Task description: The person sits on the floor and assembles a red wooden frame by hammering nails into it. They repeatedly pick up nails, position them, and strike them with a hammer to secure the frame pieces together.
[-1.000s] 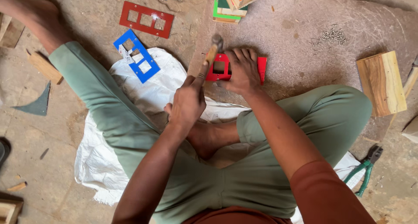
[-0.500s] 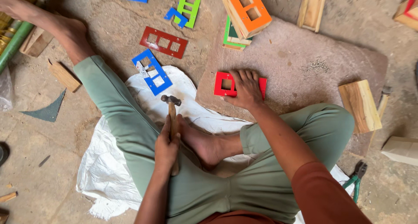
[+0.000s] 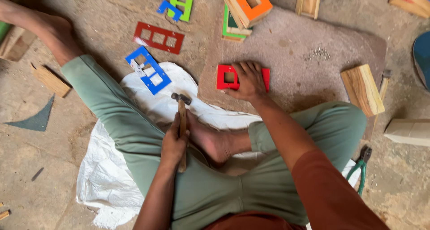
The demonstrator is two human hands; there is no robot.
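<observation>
Left hand point(image 3: 174, 142) closed round wooden-handled hammer point(image 3: 182, 122); right hand point(image 3: 247, 81) spread flat atop red cutout panel point(image 3: 227, 77), fingers extended.

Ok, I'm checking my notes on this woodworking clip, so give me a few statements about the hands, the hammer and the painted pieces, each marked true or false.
1. The left hand grips a wooden-handled hammer. True.
2. The right hand presses on a blue frame. False: it rests on a red square wooden piece with a cut-out window.
3. The hammer head touches the red piece. False: it is apart from it, over the white sack cloth.
4. Green-handled pliers lie by the right knee. True.
5. The red three-window strip lies beyond the blue cut-out frame. True.
</observation>
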